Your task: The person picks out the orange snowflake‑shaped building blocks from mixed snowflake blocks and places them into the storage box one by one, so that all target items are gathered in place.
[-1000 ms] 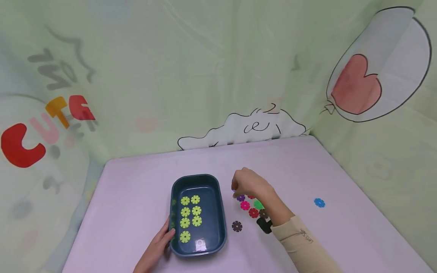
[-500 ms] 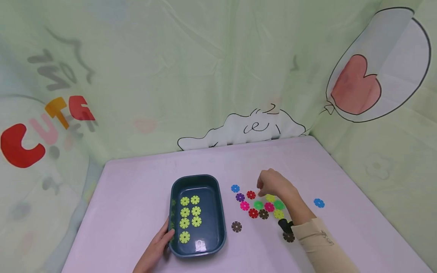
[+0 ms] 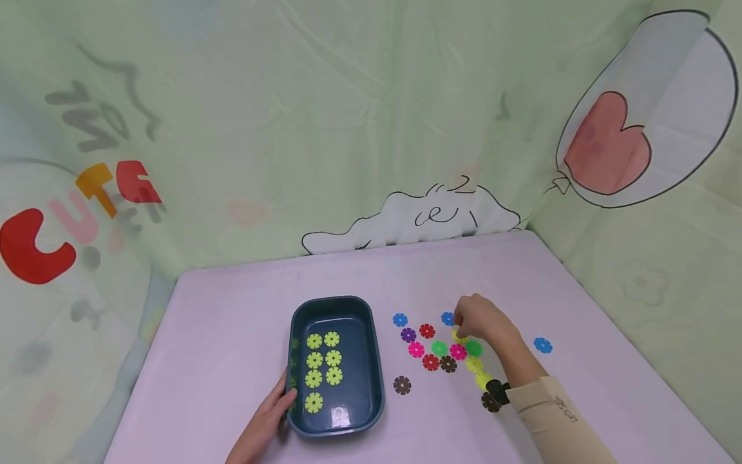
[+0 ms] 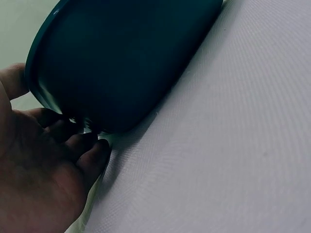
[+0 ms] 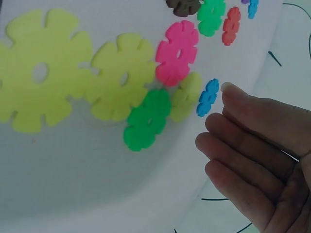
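- The left hand (image 3: 268, 414) is gripping the tub (image 3: 362, 361).
- Seven yellow flowers (image 3: 333, 372) are lying inside.
- The right hand (image 3: 482, 318) has just moved right; its loose fingers are holding nothing, hanging near a blue flower (image 5: 208, 98) and another yellow flower (image 5: 188, 99) outside.

A lilac-covered counter (image 3: 232, 335) carries a dark blue rectangular tray (image 3: 359, 370). To the tray's right spreads a cluster of multicoloured notched discs (image 3: 458, 352), some overlapping. A brown notched disc (image 3: 402, 385) lies just right of the tray; a lone blue disc (image 3: 542, 345) lies well apart on that side.
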The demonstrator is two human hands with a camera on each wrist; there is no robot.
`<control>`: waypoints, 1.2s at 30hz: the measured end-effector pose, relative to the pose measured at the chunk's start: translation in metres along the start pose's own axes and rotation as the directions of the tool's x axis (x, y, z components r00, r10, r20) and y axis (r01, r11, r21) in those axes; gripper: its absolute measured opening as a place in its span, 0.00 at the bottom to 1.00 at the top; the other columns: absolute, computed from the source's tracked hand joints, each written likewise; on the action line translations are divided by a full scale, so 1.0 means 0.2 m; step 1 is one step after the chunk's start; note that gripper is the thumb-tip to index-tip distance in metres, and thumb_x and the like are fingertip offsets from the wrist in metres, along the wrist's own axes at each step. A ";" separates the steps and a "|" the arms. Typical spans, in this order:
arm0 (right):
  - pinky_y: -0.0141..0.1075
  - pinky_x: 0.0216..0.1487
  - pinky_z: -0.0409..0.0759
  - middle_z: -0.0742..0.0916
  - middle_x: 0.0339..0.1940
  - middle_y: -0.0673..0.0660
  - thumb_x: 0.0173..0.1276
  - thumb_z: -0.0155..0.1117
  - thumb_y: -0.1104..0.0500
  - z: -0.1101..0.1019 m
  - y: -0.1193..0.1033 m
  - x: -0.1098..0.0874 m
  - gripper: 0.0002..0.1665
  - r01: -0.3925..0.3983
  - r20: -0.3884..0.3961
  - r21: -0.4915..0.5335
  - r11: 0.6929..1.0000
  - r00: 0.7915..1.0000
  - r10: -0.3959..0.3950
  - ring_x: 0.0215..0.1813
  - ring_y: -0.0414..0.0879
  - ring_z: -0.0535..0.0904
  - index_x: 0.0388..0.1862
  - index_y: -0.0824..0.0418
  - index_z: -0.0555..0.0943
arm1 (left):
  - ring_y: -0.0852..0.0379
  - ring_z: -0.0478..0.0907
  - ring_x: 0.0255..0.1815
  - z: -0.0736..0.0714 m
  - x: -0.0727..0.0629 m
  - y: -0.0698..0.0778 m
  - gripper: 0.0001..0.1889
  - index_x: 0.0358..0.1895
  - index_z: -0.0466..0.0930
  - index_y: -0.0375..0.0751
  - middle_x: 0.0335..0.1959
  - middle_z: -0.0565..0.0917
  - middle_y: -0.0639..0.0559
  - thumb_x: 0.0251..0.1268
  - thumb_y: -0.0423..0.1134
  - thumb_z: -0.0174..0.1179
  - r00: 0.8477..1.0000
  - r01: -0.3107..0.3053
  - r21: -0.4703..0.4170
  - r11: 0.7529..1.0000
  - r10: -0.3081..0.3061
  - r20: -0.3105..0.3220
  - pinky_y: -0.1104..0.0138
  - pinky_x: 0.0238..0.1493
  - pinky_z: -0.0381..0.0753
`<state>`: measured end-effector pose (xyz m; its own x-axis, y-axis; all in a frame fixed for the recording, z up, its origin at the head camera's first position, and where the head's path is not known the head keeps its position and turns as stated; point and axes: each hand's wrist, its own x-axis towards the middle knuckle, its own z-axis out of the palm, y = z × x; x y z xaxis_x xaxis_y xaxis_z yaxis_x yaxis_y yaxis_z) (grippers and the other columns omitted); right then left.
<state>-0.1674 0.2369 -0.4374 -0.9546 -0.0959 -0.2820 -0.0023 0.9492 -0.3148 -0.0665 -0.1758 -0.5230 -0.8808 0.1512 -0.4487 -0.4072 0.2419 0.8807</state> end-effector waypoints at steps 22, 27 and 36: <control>0.44 0.40 0.86 0.87 0.33 0.61 0.47 0.80 0.62 0.11 0.02 0.06 0.17 -0.050 -0.066 -0.106 0.993 0.997 0.043 0.31 0.49 0.79 0.35 0.68 0.85 | 0.36 0.38 0.80 0.00 0.00 0.02 0.40 0.79 0.45 0.48 0.80 0.44 0.43 0.72 0.62 0.46 1.000 0.015 0.005 1.000 -0.015 -0.001 0.41 0.74 0.51; 0.42 0.36 0.86 0.87 0.30 0.61 0.48 0.80 0.64 0.12 0.00 0.04 0.15 -0.054 -0.106 -0.138 0.989 0.994 0.039 0.28 0.48 0.78 0.34 0.69 0.85 | 0.36 0.37 0.80 0.00 0.00 0.02 0.40 0.79 0.44 0.48 0.81 0.43 0.44 0.72 0.61 0.46 1.000 0.015 0.003 1.000 -0.015 0.001 0.40 0.75 0.49; 0.43 0.36 0.85 0.87 0.29 0.59 0.49 0.78 0.65 0.15 0.02 0.04 0.11 -0.052 -0.128 -0.096 0.994 0.991 0.040 0.29 0.47 0.79 0.31 0.66 0.85 | 0.36 0.37 0.80 0.00 0.00 0.01 0.40 0.79 0.44 0.48 0.81 0.43 0.44 0.72 0.60 0.46 1.000 -0.001 0.001 1.000 0.001 0.006 0.41 0.75 0.50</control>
<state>-0.1663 0.2312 -0.4691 -0.9842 -0.0188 -0.1760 0.0190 0.9773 -0.2108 -0.0679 -0.1747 -0.5209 -0.8798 0.1568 -0.4487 -0.4060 0.2429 0.8810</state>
